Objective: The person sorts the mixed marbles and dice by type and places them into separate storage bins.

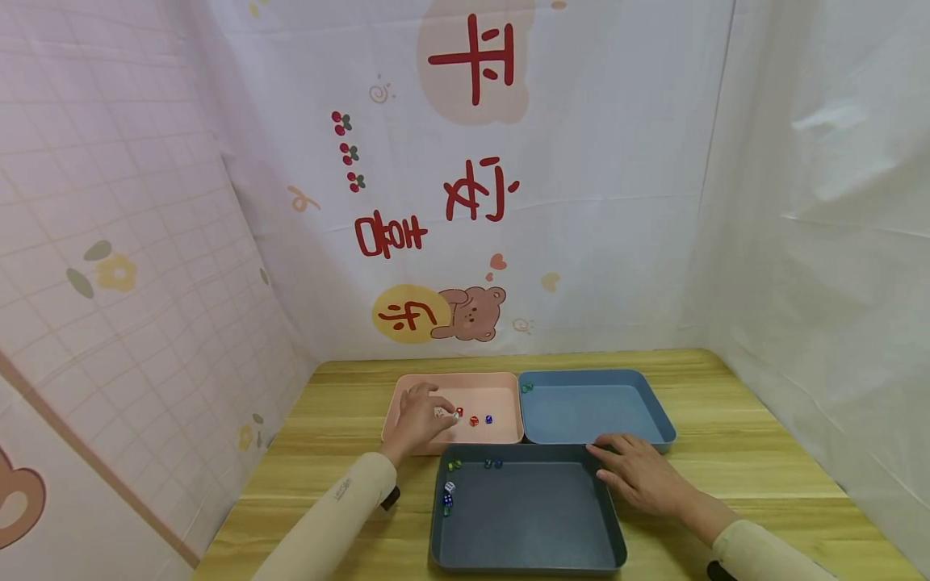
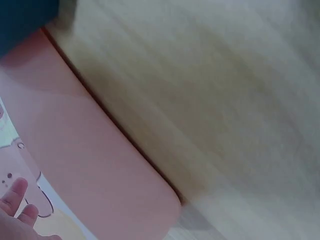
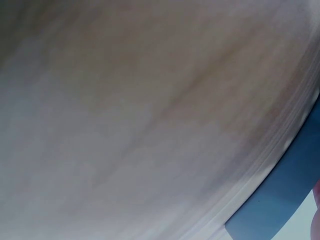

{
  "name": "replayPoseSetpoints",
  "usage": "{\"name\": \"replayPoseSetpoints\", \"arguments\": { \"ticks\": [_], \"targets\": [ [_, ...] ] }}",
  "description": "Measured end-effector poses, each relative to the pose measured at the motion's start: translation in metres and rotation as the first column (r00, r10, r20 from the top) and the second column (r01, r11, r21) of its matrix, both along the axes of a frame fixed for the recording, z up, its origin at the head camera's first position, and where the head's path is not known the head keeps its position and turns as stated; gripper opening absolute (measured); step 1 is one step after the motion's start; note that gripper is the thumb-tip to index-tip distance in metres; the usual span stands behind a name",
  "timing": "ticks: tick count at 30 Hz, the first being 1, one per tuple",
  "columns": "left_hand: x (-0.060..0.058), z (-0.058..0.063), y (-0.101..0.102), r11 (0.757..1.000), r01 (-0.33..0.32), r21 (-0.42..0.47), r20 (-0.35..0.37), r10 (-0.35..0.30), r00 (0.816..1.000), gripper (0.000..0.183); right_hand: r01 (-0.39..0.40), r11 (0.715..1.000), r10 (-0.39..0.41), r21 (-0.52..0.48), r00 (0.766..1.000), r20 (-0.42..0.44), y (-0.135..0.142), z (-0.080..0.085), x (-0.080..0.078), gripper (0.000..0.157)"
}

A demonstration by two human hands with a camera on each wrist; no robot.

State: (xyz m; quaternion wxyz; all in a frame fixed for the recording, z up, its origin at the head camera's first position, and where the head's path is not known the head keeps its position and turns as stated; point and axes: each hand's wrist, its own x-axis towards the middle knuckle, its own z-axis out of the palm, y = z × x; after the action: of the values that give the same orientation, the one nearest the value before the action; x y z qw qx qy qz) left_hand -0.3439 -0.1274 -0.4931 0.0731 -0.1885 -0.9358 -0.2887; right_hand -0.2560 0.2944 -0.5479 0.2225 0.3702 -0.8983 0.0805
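My left hand [image 1: 420,418] is over the pink tray [image 1: 501,387] and pinches a small white die [image 1: 456,415] between thumb and fingertips. Close by in this tray lie a red die [image 1: 475,421] and a blue die [image 1: 489,420]. At the dark tray's [image 1: 534,516] far right corner my right hand [image 1: 639,474] rests with its fingers extended over the rim. Along that tray's left side are a white die [image 1: 450,487] and a dark blue die [image 1: 447,500]. The left wrist view catches only fingertips [image 2: 19,190] above the pink tray's wall.
A blue tray [image 1: 596,403] adjoins the pink one on the right, with green dice [image 1: 526,388] in its far left corner. Yellow-green dice [image 1: 454,466] and blue dice [image 1: 493,464] sit along the dark tray's far edge. The wooden table [image 1: 734,436] meets white curtains behind.
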Motion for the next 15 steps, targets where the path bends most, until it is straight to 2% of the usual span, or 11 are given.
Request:
{"name": "replayPoseSetpoints", "arguments": {
  "ticks": [3, 10, 15],
  "targets": [
    [-0.003, 0.001, -0.002, 1.0, -0.022, 0.008, 0.005, 0.022, 1.0, 0.006, 0.001, 1.0, -0.001, 0.002, 1.0, -0.005, 0.0, -0.001, 0.0, 0.04],
    [-0.017, -0.001, -0.002, 0.998, -0.07, -0.009, -0.042, 0.069, 0.997, 0.006, 0.005, 1.0, -0.005, 0.003, 1.0, -0.011, 0.0, -0.001, 0.0, 0.041],
    [-0.026, -0.004, -0.002, 0.994, -0.112, -0.003, -0.027, 0.112, 0.993, 0.007, 0.004, 1.0, -0.004, 0.0, 1.0, -0.003, 0.0, 0.0, 0.0, 0.041]
  ]
}}
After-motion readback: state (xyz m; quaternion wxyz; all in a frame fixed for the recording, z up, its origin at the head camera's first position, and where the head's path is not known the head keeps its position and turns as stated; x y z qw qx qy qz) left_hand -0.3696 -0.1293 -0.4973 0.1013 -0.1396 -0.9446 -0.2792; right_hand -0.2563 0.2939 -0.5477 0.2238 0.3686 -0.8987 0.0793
